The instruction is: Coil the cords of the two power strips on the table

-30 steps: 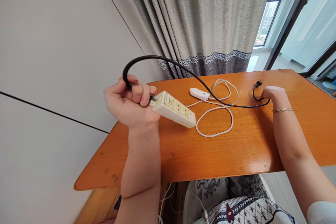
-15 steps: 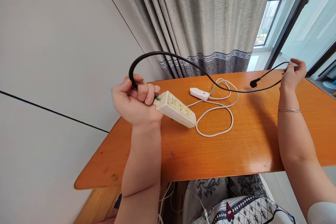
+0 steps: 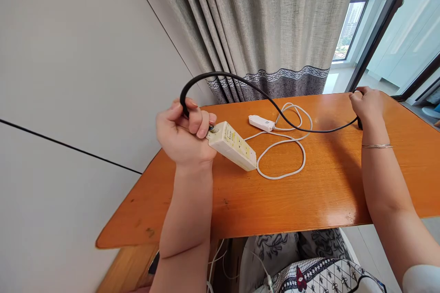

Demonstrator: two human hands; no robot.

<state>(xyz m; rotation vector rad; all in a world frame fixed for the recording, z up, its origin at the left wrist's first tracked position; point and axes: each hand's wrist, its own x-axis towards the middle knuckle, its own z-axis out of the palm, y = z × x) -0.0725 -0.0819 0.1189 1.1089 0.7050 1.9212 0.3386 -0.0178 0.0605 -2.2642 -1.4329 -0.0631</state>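
My left hand (image 3: 185, 130) is closed round the black cord (image 3: 237, 77) close to where it enters a yellowed white power strip (image 3: 233, 146). The strip hangs tilted from the hand, its far end low by the tabletop. From there the cord arches up and dips across to my right hand (image 3: 369, 105), whose fingers are curled on it near the table's far right. A small black part, probably the plug (image 3: 359, 123), peeks out beneath the right wrist, mostly hidden. Behind the strip, a white power strip (image 3: 261, 122) lies on the table with its white cord (image 3: 305, 151) in loose loops.
The orange wooden table (image 3: 275, 206) has a rounded left corner. A grey curtain (image 3: 275, 23) hangs behind it, with a white wall panel (image 3: 68, 78) at left and a window (image 3: 349, 27) at right. Thin white cables hang below the table's front edge.
My right hand has come down and left with the cord, and the dangling plug is now mostly behind it. My left hand and the yellowed strip have shifted slightly right and down.
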